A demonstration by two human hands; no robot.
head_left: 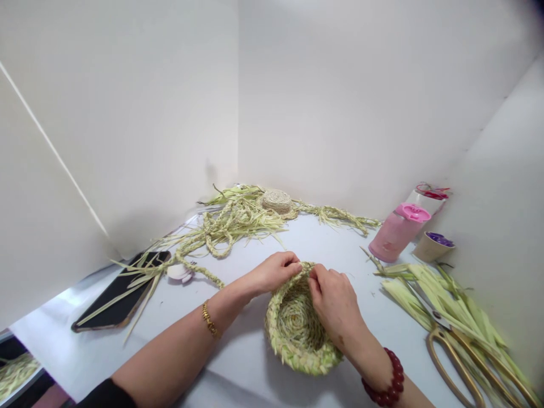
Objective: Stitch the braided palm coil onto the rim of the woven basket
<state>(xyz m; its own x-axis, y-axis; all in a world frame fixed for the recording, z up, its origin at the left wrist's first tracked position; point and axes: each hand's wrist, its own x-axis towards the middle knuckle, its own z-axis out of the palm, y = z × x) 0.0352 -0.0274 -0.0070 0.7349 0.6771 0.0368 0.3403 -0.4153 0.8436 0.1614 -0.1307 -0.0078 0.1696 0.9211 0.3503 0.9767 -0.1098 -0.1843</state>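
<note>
A round basket woven from pale green braided husk sits tilted in front of me, its hollow facing up toward me. My left hand is closed on the far rim, thumb and fingers pinched together there. Close beside it, my right hand bends its fingers over the right part of the same rim, fingertips partly hidden. Whether a needle or thread is between the fingers cannot be made out. A gold bracelet circles the left wrist and dark red beads the right.
Braided husk and a round woven piece lie at the back. A dark tablet-like slab is at left. On the right are scissors, loose husks, a pink bottle and a beige cup. Walls enclose the table.
</note>
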